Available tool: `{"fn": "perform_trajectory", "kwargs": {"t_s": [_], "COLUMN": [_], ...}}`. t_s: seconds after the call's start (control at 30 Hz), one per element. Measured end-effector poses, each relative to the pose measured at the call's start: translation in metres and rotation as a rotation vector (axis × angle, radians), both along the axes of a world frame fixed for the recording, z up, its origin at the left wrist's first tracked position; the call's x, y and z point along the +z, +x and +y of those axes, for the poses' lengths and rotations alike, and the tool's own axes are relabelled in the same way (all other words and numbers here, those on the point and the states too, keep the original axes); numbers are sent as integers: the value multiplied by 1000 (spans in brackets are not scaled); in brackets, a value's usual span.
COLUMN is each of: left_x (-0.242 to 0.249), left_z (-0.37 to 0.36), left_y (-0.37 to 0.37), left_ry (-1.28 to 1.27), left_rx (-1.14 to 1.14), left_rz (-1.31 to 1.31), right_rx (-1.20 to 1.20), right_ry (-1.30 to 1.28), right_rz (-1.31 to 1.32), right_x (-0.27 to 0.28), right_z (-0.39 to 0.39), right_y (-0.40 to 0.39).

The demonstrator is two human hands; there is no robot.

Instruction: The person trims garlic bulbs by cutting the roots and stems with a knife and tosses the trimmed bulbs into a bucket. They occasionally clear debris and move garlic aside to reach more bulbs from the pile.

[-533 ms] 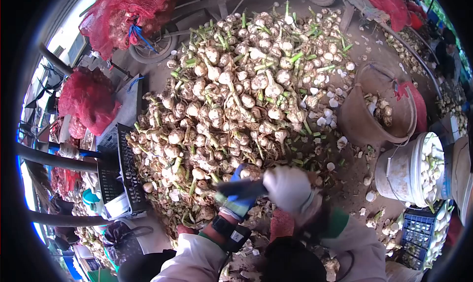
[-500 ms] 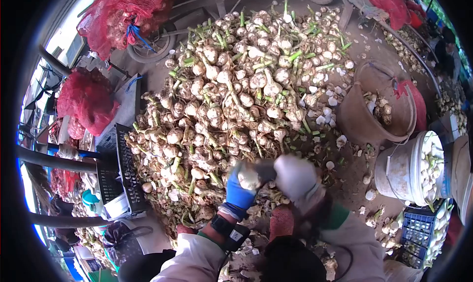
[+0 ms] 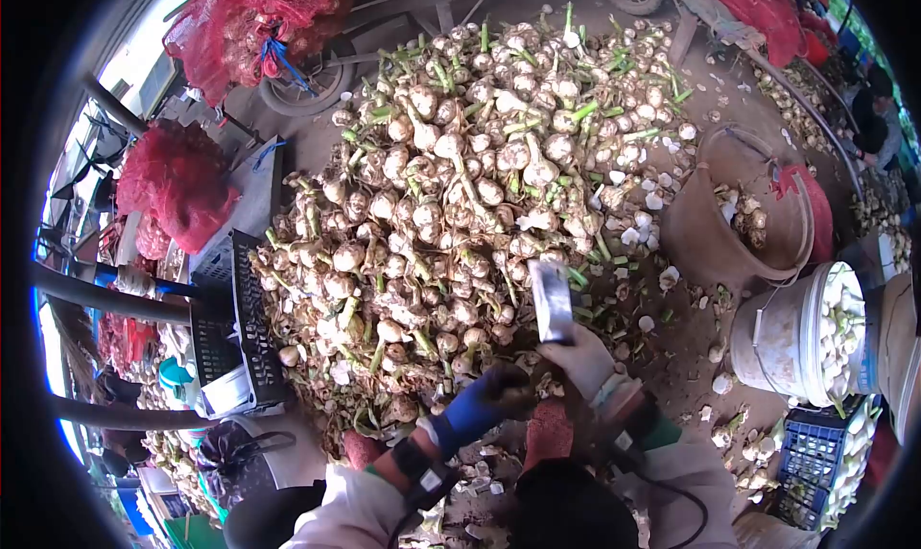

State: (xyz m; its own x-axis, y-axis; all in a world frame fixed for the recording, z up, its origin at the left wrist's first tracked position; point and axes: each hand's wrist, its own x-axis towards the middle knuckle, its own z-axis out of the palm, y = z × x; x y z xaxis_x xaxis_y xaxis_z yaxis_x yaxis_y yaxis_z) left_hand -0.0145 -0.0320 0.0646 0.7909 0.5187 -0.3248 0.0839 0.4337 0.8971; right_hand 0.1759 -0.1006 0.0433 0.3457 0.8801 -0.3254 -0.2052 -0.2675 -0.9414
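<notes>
My right hand point(image 3: 581, 365), in a whitish glove, is closed round the handle of a broad-bladed knife point(image 3: 552, 301). The flat metal blade points away from me over the near right edge of the garlic heap point(image 3: 413, 213). Just left of it, lower down, is my left hand point(image 3: 494, 395) in a blue glove with dark fingers. Those fingers are curled, and whatever they may hold is hidden. The bulbs in the heap are soil-stained, many with stalks and roots on.
At right stand a brown tub point(image 3: 696, 223) with some garlic in it, a white bucket point(image 3: 772, 343) of trimmed garlic stalks and a blue crate point(image 3: 811, 463). A black crate point(image 3: 251, 328) and red mesh sacks point(image 3: 177, 189) are at left. Peelings litter the floor.
The garlic bulb seen in my left hand no longer shows there. That hand has dropped lower, towards me. My right hand has moved slightly down, and the knife blade now shows clearly.
</notes>
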Motion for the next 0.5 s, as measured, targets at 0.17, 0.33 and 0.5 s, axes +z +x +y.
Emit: {"fn": "perform_trajectory", "kwargs": {"t_s": [0.17, 0.33, 0.5], "left_x": [38, 26, -49], "left_z": [18, 28, -4], "left_y": [31, 29, 24], "left_ry": [212, 597, 872], "left_rx": [96, 78, -288], "left_rz": [117, 253, 48], "right_rx": [-79, 245, -207], "right_ry": [259, -143, 18], "right_rz": [-712, -1009, -540], "right_x": [78, 1, 16], "right_z": [12, -41, -48], "right_y": [-8, 19, 34]}}
